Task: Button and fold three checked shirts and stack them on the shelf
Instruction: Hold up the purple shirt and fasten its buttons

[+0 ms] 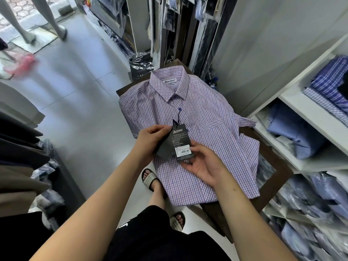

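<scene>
The checked shirt (197, 117) lies face up across the dark table (278, 166), collar toward the far edge and hem overhanging the near edge. Your left hand (150, 138) pinches the top of the black tag (177, 144) — your right hand (203, 162) holds its lower end, thumb on the white label. The shelf (316, 113) stands just beside the table's right edge, with folded shirts already on it.

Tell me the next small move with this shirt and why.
Probably tuck the hang tag aside and let go: both the left hand and right hand hold it over the checked shirt, which lies front up and unfolded on the dark table.
</scene>
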